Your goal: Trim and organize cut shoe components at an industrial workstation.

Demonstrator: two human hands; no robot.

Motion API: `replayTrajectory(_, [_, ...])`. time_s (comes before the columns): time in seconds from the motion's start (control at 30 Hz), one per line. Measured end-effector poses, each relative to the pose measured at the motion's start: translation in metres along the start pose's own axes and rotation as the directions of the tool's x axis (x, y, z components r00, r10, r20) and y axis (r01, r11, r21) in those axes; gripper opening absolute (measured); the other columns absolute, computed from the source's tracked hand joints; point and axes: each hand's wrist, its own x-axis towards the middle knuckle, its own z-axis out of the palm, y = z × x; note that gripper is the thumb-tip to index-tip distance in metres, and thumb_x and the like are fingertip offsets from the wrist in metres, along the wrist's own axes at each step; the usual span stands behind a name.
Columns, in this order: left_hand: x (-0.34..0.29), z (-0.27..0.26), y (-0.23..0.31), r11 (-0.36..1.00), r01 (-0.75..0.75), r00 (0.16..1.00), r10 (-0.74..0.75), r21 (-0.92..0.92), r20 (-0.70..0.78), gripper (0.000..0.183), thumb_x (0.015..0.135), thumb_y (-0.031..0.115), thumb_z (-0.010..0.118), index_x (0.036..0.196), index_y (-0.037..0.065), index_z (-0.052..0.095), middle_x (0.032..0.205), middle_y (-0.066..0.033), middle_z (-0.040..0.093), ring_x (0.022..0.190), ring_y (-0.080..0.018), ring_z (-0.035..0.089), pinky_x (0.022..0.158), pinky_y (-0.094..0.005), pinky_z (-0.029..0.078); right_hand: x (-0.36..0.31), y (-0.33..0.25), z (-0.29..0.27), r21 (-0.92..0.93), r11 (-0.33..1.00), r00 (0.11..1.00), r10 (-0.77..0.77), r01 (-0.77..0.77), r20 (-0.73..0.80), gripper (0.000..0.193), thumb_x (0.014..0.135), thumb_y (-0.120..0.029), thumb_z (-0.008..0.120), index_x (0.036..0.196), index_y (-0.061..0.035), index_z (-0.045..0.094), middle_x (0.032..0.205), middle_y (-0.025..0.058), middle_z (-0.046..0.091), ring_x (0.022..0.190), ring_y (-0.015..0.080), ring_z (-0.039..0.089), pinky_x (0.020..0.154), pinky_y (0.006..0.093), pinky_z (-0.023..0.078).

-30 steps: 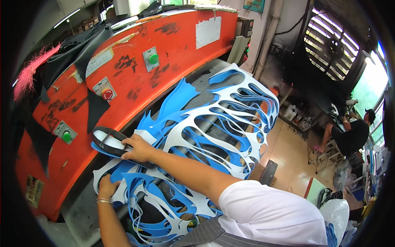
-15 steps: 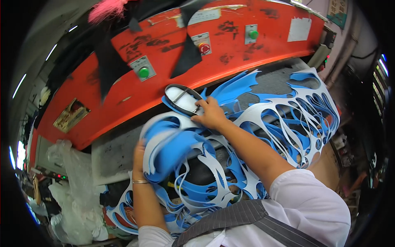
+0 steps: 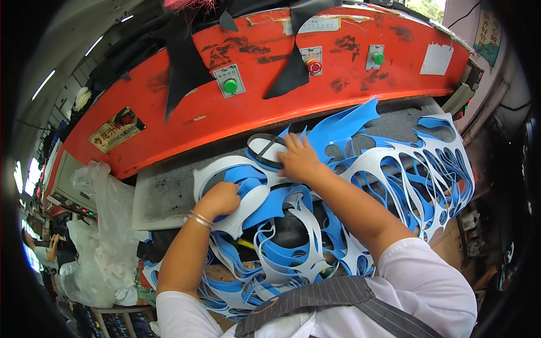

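Note:
A dark-rimmed oval cutting die (image 3: 262,150) with a crossbar lies on the far edge of a layered foam sheet, white above and blue below; white shows inside its rim. My right hand (image 3: 303,160) grips the die's right end, thumb on the near side and fingers on the far side. To the left and nearer me, my left hand (image 3: 221,200) is closed on several blue-and-white foam pieces (image 3: 252,207), the top one white and rounded. Its fingertips are hidden. Around both hands spreads the cut foam sheet (image 3: 389,151), full of oval holes and thin strips.
Behind the grey work bed (image 3: 169,194) rises a red machine beam (image 3: 186,138) with green buttons (image 3: 230,85) and a red knob (image 3: 314,66). Black scraps (image 3: 189,73) hang over it. Clear plastic bags (image 3: 104,197) are at left. Another person (image 3: 48,250) is far left.
My left hand has come up from the sheet's left edge onto the foam pieces, which now lie flatter. My right hand stays at the die, its fingers more spread. The view has shifted.

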Motion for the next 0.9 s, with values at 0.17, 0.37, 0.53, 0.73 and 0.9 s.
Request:
replayTrajectory(0.17, [-0.001,0.018,-0.005,0.879,-0.114,0.988,0.051,-0.462,-0.146,0.032,0.08,0.016,0.055,0.105,-0.003,0.063,0.093,-0.0228,0.065,0.086,-0.0315,0.065,0.081,-0.0367,0.05,0.021,-0.022,0.019,0.081,0.963,0.96,-0.247,0.259,-0.132,0.049,0.088,-0.048,0.049,0.128,-0.0209,0.052,0.141,0.0127,0.035,0.135,0.0295,0.026,0.103,0.0546,0.026])
replayTrajectory(0.37, [0.017,0.027,0.013,0.832,-0.176,0.877,-0.11,-0.525,-0.468,0.025,0.086,0.024,0.061,0.08,0.0,0.064,0.067,-0.0153,0.062,0.059,-0.0169,0.06,0.054,-0.0322,0.044,0.026,-0.026,0.038,-0.009,0.984,0.977,-0.173,0.175,0.124,0.045,0.094,-0.046,0.034,0.132,-0.0256,0.048,0.146,0.0071,0.029,0.139,0.0257,0.018,0.099,0.0584,0.029])
replayTrajectory(0.53, [-0.035,0.049,0.021,0.839,-0.307,0.613,-0.187,-0.449,-0.768,0.022,0.08,0.018,0.068,0.074,-0.002,0.062,0.065,-0.018,0.058,0.053,-0.0264,0.051,0.054,-0.0343,0.042,0.021,-0.029,0.036,0.016,0.989,0.981,-0.148,0.147,0.124,0.047,0.093,-0.049,0.036,0.132,-0.0268,0.049,0.146,0.0069,0.029,0.139,0.0246,0.017,0.097,0.0623,0.028])
replayTrajectory(0.73, [-0.049,0.044,0.017,0.653,-0.331,0.739,-0.269,-0.681,-0.617,0.02,0.079,0.017,0.07,0.082,-0.002,0.066,0.069,-0.0048,0.062,0.065,-0.0101,0.054,0.061,-0.0258,0.043,0.018,-0.031,0.04,0.002,0.991,0.989,-0.134,0.135,0.058,0.05,0.09,-0.053,0.04,0.132,-0.0263,0.05,0.146,0.0067,0.029,0.139,0.0243,0.017,0.096,0.0664,0.025])
replayTrajectory(0.9, [-0.013,0.001,-0.021,0.66,0.282,0.895,0.08,-0.696,0.439,0.033,0.079,0.031,0.068,0.095,0.001,0.067,0.085,-0.0077,0.067,0.076,-0.016,0.062,0.071,-0.0317,0.05,0.015,-0.034,0.046,-0.098,0.979,0.983,-0.183,0.18,-0.022,0.055,0.087,-0.052,0.048,0.133,-0.0217,0.048,0.145,0.0078,0.03,0.138,0.027,0.018,0.092,0.0699,0.028])
